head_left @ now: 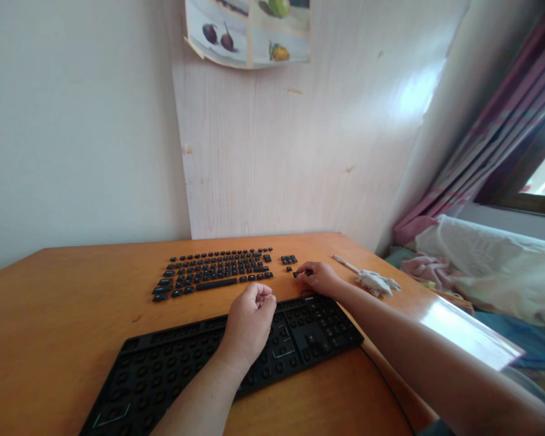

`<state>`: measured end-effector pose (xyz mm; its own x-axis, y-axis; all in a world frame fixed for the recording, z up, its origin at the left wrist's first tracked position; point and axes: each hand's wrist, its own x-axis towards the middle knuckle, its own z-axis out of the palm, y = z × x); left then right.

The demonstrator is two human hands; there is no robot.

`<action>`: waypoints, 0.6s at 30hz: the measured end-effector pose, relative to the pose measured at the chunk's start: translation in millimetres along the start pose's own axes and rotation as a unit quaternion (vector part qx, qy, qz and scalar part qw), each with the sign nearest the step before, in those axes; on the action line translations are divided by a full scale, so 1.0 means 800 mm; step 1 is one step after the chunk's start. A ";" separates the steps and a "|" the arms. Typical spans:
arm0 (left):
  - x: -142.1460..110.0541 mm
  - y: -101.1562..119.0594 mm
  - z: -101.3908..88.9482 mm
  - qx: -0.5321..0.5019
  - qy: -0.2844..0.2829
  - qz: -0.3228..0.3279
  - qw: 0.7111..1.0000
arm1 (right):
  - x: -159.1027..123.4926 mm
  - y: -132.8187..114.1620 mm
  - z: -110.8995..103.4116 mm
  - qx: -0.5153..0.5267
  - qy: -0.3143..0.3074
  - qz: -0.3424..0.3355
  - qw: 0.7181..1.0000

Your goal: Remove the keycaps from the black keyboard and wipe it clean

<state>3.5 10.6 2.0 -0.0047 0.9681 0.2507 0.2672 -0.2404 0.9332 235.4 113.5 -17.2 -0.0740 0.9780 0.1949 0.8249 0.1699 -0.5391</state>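
Observation:
A black keyboard (300,339) with most of its keycaps off lies on the wooden table, bare key sockets showing across its left and middle. Above it hangs my left hand (253,315), fingers curled against the thumb; whatever may be inside is hidden. Beyond the keyboard's far edge, my right hand (318,277) reaches down to the tabletop, its fingers pinched on a small black keycap (295,275). Loose keycaps (227,267) are laid out in rows behind the keyboard, with a long space bar (217,284) in front. A smaller keycap group (289,259) sits to their right.
A white cloth (376,282) and a thin pale stick-like tool (345,263) lie at the table's right. The keyboard cable (390,387) runs toward the front right edge. Bedding (495,260) is piled beyond the table, and a wall (277,157) rises behind it.

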 end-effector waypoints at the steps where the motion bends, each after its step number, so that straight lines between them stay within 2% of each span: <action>1: 0.000 0.000 0.000 0.001 0.001 0.001 1.000 | 0.002 0.000 0.001 -0.004 -0.001 0.000 1.000; 18: -0.002 0.003 0.000 -0.024 0.002 -0.007 1.000 | 0.021 0.007 0.008 -0.033 -0.015 0.018 0.999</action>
<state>4.1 8.9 3.7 -0.0125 0.9711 0.2385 0.2201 -0.2300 0.9480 235.1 131.9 -22.1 -0.0600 0.9866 0.1516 0.8622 0.1277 -0.4902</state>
